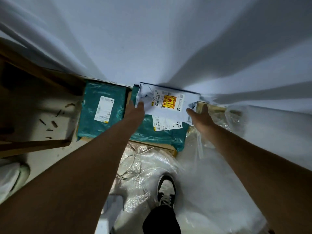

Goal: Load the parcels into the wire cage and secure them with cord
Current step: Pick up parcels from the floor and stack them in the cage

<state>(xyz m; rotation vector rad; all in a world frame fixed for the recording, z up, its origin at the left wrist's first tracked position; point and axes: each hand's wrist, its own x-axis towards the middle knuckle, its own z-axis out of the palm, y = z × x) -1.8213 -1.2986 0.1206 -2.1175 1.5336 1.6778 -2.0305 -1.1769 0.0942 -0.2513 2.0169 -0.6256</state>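
Your left hand and right hand are flanking the white parcel at centre frame, fingers extended, touching its edges; grip unclear. It is lying on teal parcels. Pickup step; next, lifting cage-ward; cage unseen.

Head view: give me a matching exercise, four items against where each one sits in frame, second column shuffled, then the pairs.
Items:
1. white parcel
2. teal parcel with one label
3. shoe
4. left hand

Places:
A. bottom centre, on clear plastic wrap
B. between the two hands, on top of another teal parcel
C. left of both hands, against the wall
D. at the white parcel's left edge

Pairs: 1-B, 2-C, 3-A, 4-D
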